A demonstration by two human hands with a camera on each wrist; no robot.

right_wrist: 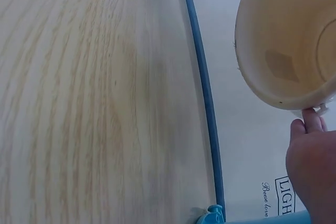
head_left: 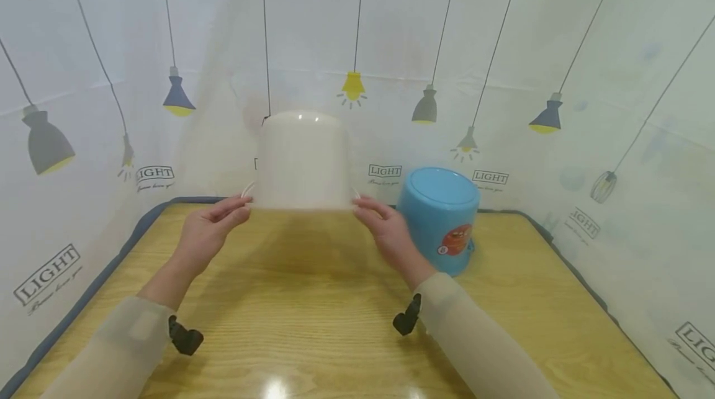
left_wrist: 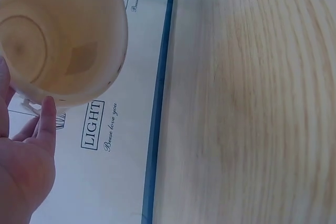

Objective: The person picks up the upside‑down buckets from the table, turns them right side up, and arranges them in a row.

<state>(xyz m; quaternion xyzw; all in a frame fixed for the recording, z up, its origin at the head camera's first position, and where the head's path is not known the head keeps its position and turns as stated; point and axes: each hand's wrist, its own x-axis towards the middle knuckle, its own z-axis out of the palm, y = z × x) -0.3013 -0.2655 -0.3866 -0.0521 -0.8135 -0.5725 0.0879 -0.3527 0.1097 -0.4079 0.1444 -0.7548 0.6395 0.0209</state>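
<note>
A cream bucket [head_left: 304, 160] is held upside down in the air above the table, its mouth facing down. My left hand [head_left: 215, 222] pinches its rim on the left side, by a white handle end. On the opposite side my right hand [head_left: 385, 225] pinches the rim between thumb and fingers. In the left wrist view the hollow inside of the cream bucket [left_wrist: 79, 19] shows, with the left thumb against the rim. The right wrist view also looks into the cream bucket [right_wrist: 278, 30], with the right hand [right_wrist: 315, 156] at its lower rim.
A blue bucket [head_left: 438, 213] with a red round sticker stands upside down on the wooden table [head_left: 290, 331], just right of my right hand. White cloth walls [head_left: 212, 76] printed with hanging lamps enclose the table, with a dark blue edge [head_left: 117, 259] along its border.
</note>
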